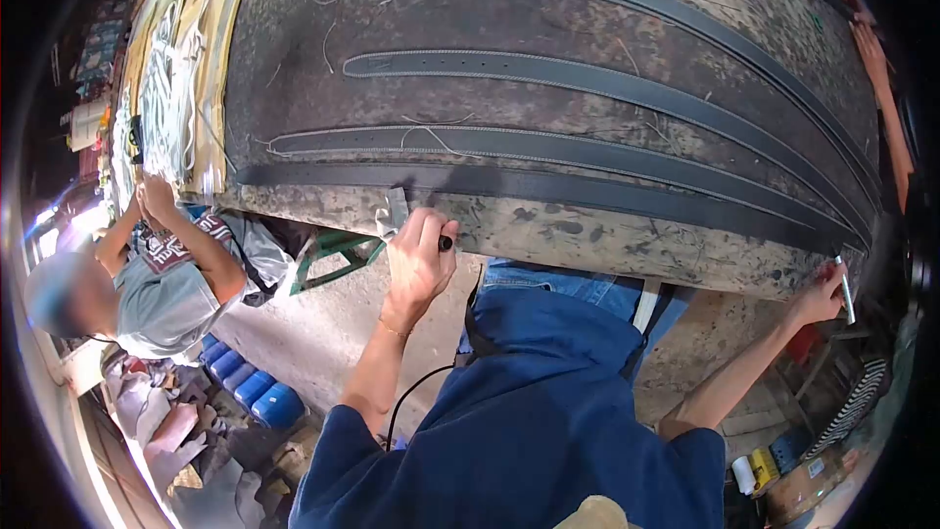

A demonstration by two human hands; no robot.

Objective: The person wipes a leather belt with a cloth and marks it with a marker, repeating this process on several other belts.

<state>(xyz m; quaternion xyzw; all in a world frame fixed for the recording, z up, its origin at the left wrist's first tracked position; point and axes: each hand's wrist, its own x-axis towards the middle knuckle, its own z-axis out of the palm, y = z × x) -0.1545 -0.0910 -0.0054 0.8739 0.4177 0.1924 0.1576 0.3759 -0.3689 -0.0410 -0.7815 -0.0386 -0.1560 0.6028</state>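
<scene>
My left hand (421,260) is closed in a fist at the near edge of the workbench (587,235). A black rounded handle end (446,243) pokes out of it, and a small grey flat piece (396,208) shows by the fingers; I cannot make out whether they are one tool. Just beyond it lies the nearest dark leather strap (548,188), running along the bench edge. At the strap's right end, my right hand (819,296) is closed on a thin silver rod-like tool (844,290). Farther back lie several stitched leather belts (587,78), their right ends bunched together.
Loose threads (431,137) are scattered over the bench. At the left, another person (176,274) handles white cords (171,88). A further arm (881,88) rests at the far right edge. Blue containers (264,397) and leather scraps (196,451) are on the floor.
</scene>
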